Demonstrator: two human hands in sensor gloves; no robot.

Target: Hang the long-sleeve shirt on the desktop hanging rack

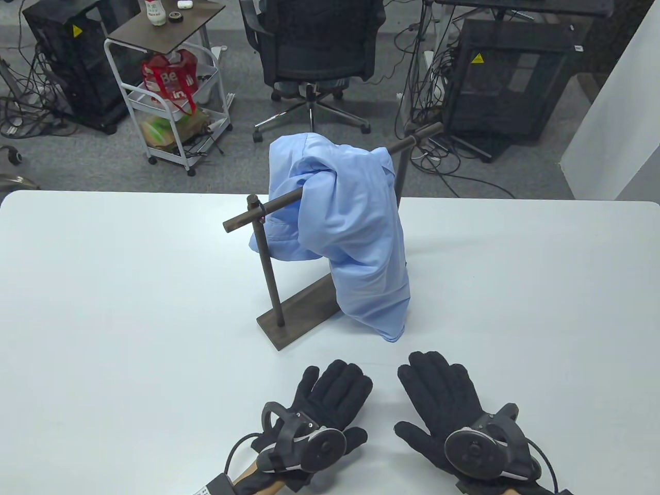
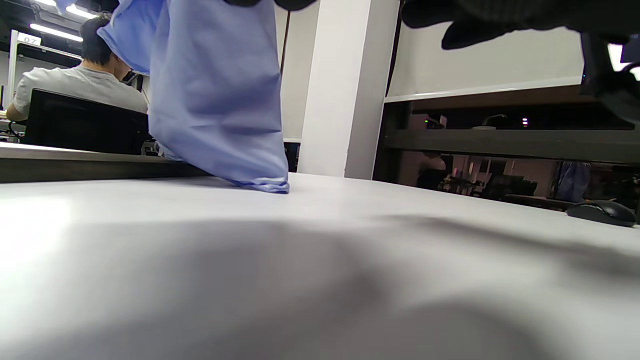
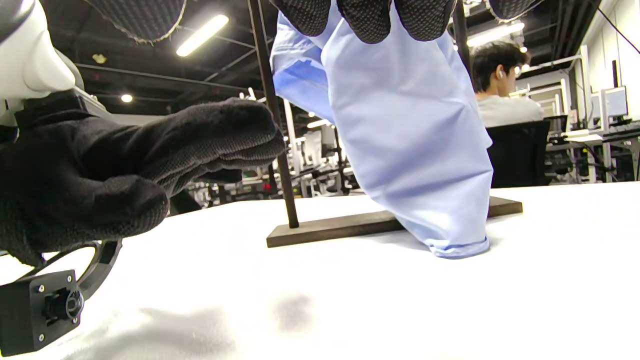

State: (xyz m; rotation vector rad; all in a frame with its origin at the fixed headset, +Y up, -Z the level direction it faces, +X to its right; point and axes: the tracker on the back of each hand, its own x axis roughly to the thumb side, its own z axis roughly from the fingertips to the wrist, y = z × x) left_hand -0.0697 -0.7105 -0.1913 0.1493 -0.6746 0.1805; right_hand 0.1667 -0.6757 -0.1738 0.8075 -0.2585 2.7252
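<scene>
Beyond the white table (image 1: pixel 103 289): 1 black office chair (image 1: pixel 314 46), 1 white wire cart (image 1: pixel 170 103) holding a red bag (image 1: pixel 172 77), 2 black computer towers (image 1: pixel 508 77); 1 black mouse (image 2: pixel 602 212) on table

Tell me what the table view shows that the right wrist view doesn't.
Only the table view: the rack's bar with the shirt draped over it, both hands, left hand and right hand, lying flat and empty, plus a chair and cart behind.
Only the right wrist view: a seated man and ceiling lights.
Both: the shirt's lowest end reaching the table beside the rack's base.
</scene>
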